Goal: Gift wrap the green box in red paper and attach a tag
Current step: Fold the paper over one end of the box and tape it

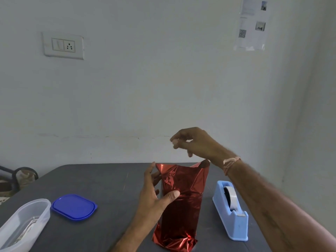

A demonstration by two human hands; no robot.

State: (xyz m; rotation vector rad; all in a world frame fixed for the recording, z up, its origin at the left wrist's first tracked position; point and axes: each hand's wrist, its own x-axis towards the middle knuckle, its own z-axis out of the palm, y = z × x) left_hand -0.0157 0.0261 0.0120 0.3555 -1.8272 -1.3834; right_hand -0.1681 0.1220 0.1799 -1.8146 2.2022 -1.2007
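The box stands upright on the dark table (pixel 101 180), fully covered in shiny red paper (pixel 183 200); no green shows. The paper's top end stands up loose and open. My left hand (pixel 156 193) grips the wrapped box from its left side, thumb across the front. My right hand (pixel 194 142) is raised above the box's top, thumb and forefinger pinched together on something small and pale, apparently a piece of clear tape. No tag is visible.
A light blue tape dispenser (pixel 231 210) stands just right of the box. A blue plastic lid (pixel 74 206) lies to the left, with a clear plastic container (pixel 23 222) at the near left corner. A white wall stands behind the table.
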